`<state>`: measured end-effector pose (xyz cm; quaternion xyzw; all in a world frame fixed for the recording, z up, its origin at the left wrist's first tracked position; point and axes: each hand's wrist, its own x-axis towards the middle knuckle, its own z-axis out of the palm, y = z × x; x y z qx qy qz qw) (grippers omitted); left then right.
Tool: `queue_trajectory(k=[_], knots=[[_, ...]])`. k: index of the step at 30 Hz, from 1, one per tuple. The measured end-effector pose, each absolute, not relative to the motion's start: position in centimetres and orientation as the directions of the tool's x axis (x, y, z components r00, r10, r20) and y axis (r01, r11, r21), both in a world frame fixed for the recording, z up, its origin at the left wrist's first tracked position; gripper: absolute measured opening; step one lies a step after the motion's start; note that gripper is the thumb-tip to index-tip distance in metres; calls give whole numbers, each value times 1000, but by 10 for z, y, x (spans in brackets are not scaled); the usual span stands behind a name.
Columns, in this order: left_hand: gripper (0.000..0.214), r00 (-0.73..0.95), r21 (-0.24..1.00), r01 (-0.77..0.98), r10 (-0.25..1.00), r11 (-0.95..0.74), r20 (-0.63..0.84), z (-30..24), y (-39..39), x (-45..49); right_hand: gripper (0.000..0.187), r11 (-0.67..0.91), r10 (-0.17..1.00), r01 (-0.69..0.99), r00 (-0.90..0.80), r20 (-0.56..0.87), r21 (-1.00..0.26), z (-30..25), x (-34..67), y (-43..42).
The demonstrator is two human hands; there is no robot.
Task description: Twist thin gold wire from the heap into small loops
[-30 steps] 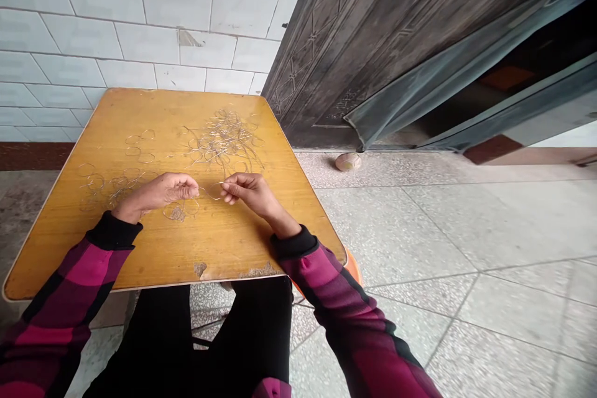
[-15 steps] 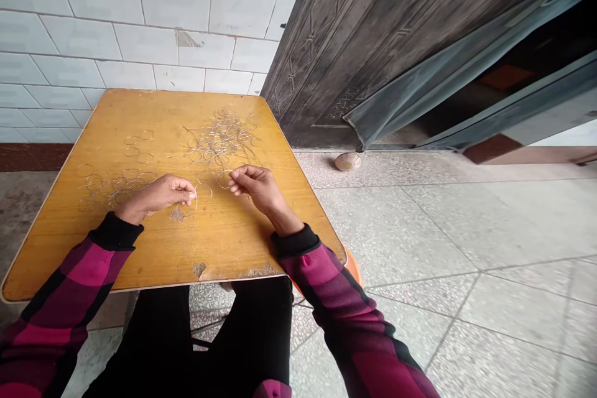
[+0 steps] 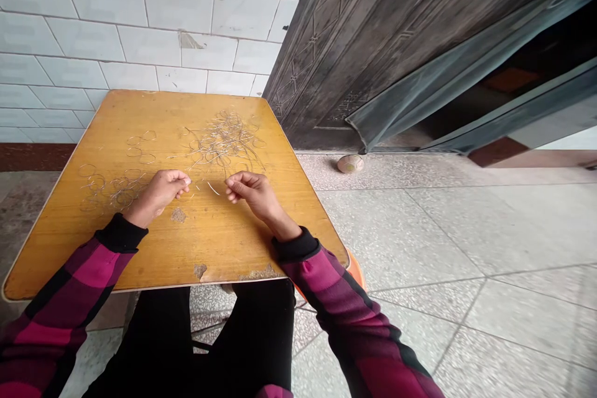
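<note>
Both of my hands are raised over the wooden table, fingers pinched. My left hand point(image 3: 164, 195) holds a thin, shiny wire at its fingertips. My right hand point(image 3: 254, 194) pinches thin wire too, and parts of a curved wire point(image 3: 213, 189) show in the gap between the hands. It is too fine to follow from end to end. Just beyond my right hand lies a tangled pile of curly wires point(image 3: 228, 137). Beside my left hand is a looser group of looped wires point(image 3: 122, 189), partly covered by that hand. Several wire loops point(image 3: 141, 144) lie farther back.
The yellow wooden table point(image 3: 224, 249) has chipped patches near its front edge. Behind it stands a white tiled wall point(image 3: 135, 0), with a dark carved door point(image 3: 336, 43) to the right. A roundish object point(image 3: 350, 164) sits on the floor. Something orange point(image 3: 356, 270) shows beside the table.
My left hand has moved slightly up and its fingers have turned away from me. My right hand has dropped slightly. The wire between them has shifted.
</note>
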<state>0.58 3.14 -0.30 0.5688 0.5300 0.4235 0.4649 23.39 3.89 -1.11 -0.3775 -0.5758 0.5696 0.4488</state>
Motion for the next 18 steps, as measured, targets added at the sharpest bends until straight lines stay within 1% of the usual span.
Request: queue_trajectory(k=[3, 7, 10, 18], knots=[[16, 64, 972, 235, 998, -21, 7, -5, 29, 10, 30, 83, 928, -74, -358, 104, -994, -15, 229, 35], [15, 52, 944, 324, 998, -59, 45, -8, 29, 12, 27, 127, 908, -70, -393, 144, -989, -15, 227, 31], [15, 46, 931, 355, 997, -80, 68, -10, 31, 12, 25, 143, 909, -81, -383, 163, -986, -13, 227, 30], [17, 47, 915, 380, 991, -135, 127, -13, 34, 11, 23, 88, 933, -129, -336, 127, -988, -9, 226, 29]])
